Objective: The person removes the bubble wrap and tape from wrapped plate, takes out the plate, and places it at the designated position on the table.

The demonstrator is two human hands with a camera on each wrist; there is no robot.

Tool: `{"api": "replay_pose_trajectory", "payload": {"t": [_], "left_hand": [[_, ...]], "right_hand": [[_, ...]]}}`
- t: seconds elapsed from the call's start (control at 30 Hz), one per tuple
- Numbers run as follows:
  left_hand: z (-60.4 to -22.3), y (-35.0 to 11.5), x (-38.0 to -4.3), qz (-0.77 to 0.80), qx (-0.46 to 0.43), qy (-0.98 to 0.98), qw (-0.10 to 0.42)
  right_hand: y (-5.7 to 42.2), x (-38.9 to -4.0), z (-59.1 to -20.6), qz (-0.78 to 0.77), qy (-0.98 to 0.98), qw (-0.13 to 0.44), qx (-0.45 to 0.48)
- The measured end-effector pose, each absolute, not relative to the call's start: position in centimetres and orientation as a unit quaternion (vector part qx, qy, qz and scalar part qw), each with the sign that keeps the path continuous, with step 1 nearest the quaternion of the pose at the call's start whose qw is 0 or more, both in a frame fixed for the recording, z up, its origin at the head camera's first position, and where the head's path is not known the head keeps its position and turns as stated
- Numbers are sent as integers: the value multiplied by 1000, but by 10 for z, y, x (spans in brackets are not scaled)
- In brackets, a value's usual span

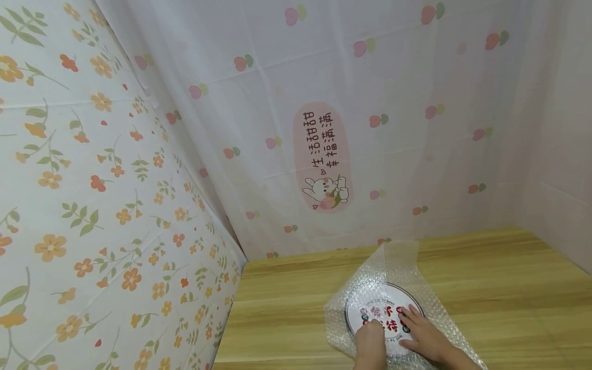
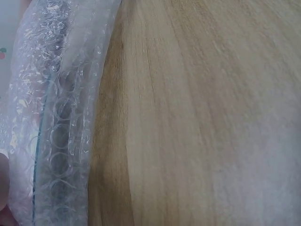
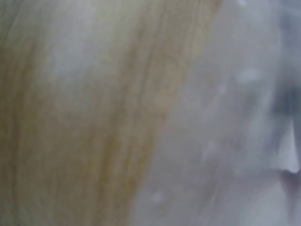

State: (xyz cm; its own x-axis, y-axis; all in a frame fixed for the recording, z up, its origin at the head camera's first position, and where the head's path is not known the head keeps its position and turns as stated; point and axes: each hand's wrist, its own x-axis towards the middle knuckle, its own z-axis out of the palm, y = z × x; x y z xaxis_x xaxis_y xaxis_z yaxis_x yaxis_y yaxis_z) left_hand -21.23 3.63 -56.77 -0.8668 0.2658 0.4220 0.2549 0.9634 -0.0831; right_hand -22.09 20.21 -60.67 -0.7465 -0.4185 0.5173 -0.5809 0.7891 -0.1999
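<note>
A round white plate [image 1: 386, 303] with red characters and a dark green rim lies on a sheet of bubble wrap [image 1: 400, 257]. My left hand [image 1: 371, 343] is over the plate's near left part, fingers curled on the wrap; its fingertips are hidden. Spread fingers of my right hand [image 1: 425, 336] rest on the plate's right side. In the left wrist view, bubble wrap [image 2: 66, 141] covers the plate's edge, with a bit of a finger [image 2: 3, 181] at the left border. The right wrist view is blurred and shows the wrap [image 3: 202, 136] over the wood.
The wood-grain table [image 1: 277, 308] extends to both sides of the wrap. A strawberry-print curtain [image 1: 259, 195] hangs along its back edge. Flowered cloth [image 1: 115, 205] borders the left side, and a pale cloth [image 1: 550, 169] the right.
</note>
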Motion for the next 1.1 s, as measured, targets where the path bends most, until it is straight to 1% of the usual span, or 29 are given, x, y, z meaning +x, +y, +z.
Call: {"api": "replay_pose_trajectory", "payload": {"t": [0.2, 0.33, 0.4, 0.63, 0.97, 1.1], "left_hand": [[-571, 34, -213, -16, -136, -957, 256], [-575, 33, -214, -25, -133, -954, 267], [-576, 34, -215, -30, -130, -954, 270], [-574, 33, -213, -26, -128, -944, 302], [-575, 30, -211, -30, -145, -934, 326], [-575, 28, -210, -32, -153, -924, 348]], "right_hand": [[203, -222, -610, 176, -918, 231, 269], [202, -222, -612, 177, -919, 229, 268], [202, -222, -612, 179, -917, 234, 269], [203, -224, -612, 180, -909, 256, 274], [202, -222, -611, 177, -915, 242, 272], [201, -221, -609, 180, -916, 237, 268]]}}
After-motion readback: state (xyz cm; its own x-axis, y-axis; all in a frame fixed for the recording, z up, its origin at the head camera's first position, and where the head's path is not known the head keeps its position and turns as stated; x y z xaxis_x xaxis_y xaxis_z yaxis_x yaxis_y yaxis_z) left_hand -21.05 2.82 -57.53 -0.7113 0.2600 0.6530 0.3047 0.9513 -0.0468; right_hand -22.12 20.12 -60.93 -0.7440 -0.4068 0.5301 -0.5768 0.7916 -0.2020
